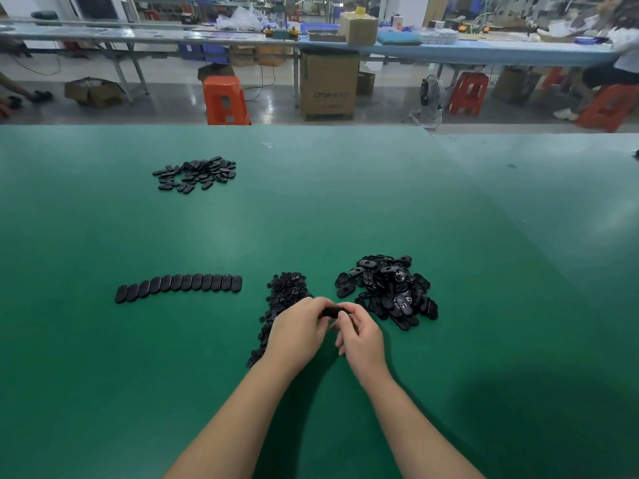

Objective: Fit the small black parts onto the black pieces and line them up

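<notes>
Pinching one black piece (pixel 331 311) between left hand (pixel 300 327) and right hand (pixel 359 335) above the counter (pixel 345 209), likely to press a part in.

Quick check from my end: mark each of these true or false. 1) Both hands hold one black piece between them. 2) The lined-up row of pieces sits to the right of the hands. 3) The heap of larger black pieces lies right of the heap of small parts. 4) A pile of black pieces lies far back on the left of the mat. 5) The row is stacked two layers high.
1) True: the left hand and right hand both grip one black piece.
2) False: the row lies to their left.
3) True: the larger heap is right of the small parts.
4) True: the far pile is there.
5) False: it is a single layer on the green mat.
</notes>
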A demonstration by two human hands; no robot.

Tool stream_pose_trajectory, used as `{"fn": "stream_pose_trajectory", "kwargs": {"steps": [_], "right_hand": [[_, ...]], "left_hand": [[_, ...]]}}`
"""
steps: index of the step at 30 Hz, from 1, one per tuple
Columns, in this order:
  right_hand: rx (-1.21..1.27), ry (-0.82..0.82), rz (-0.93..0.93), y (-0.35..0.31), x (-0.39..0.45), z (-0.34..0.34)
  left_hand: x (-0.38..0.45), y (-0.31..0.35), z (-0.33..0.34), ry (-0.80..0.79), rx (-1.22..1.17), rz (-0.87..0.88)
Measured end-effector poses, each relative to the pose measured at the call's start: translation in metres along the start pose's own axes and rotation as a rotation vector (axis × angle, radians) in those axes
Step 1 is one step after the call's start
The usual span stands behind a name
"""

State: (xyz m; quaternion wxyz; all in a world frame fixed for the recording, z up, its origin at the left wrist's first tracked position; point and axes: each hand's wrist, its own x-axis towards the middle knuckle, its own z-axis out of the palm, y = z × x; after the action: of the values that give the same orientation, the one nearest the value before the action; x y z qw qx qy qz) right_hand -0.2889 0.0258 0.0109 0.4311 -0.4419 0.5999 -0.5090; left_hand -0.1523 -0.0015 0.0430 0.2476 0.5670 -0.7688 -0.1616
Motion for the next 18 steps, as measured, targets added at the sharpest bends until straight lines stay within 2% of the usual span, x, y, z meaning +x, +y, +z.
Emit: {"fn": "stream_pose_trajectory", "kwargs": {"steps": [2, 7, 13, 15, 18], "right_hand": [[-0.001, 0.009, 0.007, -0.001, 0.000, 0.001], [-0.045, -0.013, 0.022, -0.004, -0.003, 0.000], [-0.059, -0.025, 0.019, -0.006, -0.005, 0.000], [-0.068, -0.024, 0.016, -0.006, -0.005, 0.001], [-0.085, -0.019, 0.010, -0.006, -0.004, 0.001]], "left_hand": [[-0.001, -0.008, -0.007, 0.074, 0.002, -0.042], [-0.008, -0.053, -0.033, 0.246, 0.024, -0.340], [-0.035, -0.109, -0.056, 0.241, 0.145, -0.643], [-0.042, -0.115, -0.058, 0.244, 0.162, -0.625], [-0.047, -0.119, -0.052, 0.250, 0.256, -0.434]]}}
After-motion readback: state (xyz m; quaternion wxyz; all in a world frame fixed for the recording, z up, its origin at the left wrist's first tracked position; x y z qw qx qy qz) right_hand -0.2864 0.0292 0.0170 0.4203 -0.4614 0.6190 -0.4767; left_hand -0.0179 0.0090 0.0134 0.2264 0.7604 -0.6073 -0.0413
